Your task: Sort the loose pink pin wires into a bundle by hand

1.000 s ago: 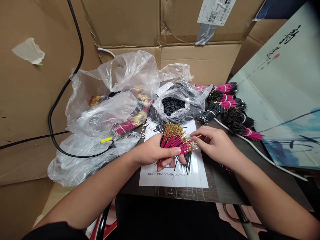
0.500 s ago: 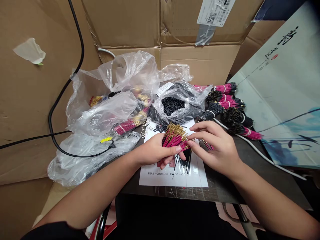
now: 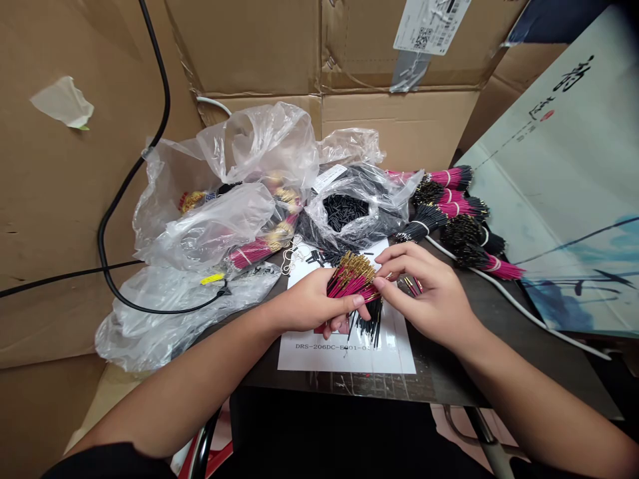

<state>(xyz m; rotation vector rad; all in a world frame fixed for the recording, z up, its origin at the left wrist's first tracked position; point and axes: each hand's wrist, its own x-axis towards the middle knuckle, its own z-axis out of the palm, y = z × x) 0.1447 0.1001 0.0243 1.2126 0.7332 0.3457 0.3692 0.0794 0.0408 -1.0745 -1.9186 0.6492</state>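
A loose bundle of pink and black wires with gold tips (image 3: 353, 276) is in my left hand (image 3: 319, 303), its thumb across the pink part. At the right edge of the bundle is my right hand (image 3: 426, 289), thumb and index finger pinched together near the gold tips; what lies between them is too small to make out. Black wire ends hang below over a printed white sheet (image 3: 344, 356). A few pink wires with gold tips (image 3: 413, 286) show behind my right fingers. Small black pieces (image 3: 319, 256) lie on the sheet above my left hand.
An open plastic bag of short black tubes (image 3: 345, 211) sits behind the hands. Crumpled clear bags (image 3: 214, 226) lie left, with pink wire bundles. Banded wire bundles (image 3: 456, 206) and a white cable (image 3: 544, 324) are right. Cardboard (image 3: 394, 126) stands at the back.
The bundle's gold tips have shifted slightly down and right. My right thumb and index finger have closed together at the bundle's edge.
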